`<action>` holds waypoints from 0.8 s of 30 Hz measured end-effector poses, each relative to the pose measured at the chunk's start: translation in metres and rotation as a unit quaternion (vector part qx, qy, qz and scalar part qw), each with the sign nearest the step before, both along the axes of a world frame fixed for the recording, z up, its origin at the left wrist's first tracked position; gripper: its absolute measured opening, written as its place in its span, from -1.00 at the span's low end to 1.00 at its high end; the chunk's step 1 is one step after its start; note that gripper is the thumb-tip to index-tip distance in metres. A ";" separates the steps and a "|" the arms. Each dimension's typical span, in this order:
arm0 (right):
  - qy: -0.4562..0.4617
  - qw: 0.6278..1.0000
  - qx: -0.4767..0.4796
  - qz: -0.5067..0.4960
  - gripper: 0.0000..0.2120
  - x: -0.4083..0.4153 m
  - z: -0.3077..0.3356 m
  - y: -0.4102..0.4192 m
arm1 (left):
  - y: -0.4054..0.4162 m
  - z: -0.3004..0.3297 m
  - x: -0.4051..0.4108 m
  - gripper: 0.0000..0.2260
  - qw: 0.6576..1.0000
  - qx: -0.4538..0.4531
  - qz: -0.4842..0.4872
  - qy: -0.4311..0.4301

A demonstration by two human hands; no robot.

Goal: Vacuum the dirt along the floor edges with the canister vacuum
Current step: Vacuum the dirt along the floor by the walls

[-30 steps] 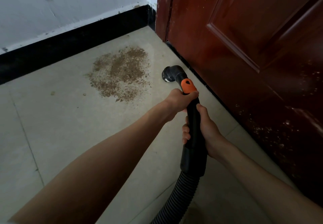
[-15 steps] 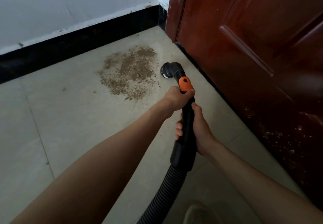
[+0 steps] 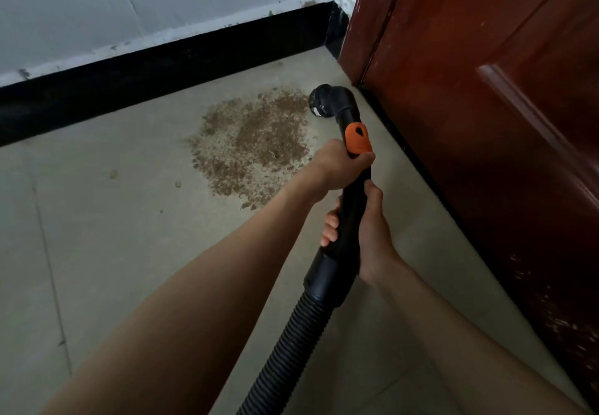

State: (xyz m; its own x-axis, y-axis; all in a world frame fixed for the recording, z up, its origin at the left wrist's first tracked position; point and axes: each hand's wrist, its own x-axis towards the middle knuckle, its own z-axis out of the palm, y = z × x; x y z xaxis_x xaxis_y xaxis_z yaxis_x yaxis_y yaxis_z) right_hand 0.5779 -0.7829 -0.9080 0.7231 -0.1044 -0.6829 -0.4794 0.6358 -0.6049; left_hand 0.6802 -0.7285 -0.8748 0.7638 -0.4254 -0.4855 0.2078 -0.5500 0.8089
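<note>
Two hands grip one black vacuum wand (image 3: 351, 210): the left hand (image 3: 337, 168) wraps its fingers round the upper part just below a single orange collar (image 3: 357, 139), and the right hand (image 3: 369, 236) curls round the lower part above the cuff, where one ribbed black hose (image 3: 291, 349) runs down toward the bottom edge. The wand ends in one bent black nozzle (image 3: 327, 101), at the right edge of one patch of brown, grainy dirt (image 3: 256, 148) on the pale tiled floor (image 3: 113, 252), near the corner between the black skirting (image 3: 162, 67) and the red-brown door (image 3: 486, 122).
</note>
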 end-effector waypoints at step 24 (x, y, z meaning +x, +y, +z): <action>-0.001 0.997 -0.015 0.075 -0.49 0.038 0.007 -0.021 | -0.002 0.003 0.032 -0.70 0.999 -0.021 0.041 -0.006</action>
State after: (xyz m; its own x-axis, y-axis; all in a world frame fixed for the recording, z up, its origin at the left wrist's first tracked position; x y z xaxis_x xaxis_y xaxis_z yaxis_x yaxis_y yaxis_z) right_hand 0.6157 -0.8044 -0.9009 0.7333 -0.0154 -0.6797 -0.5672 0.5375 -0.6240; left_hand 0.7126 -0.7308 -0.8721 0.8023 -0.3818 -0.4589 0.2403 -0.4971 0.8337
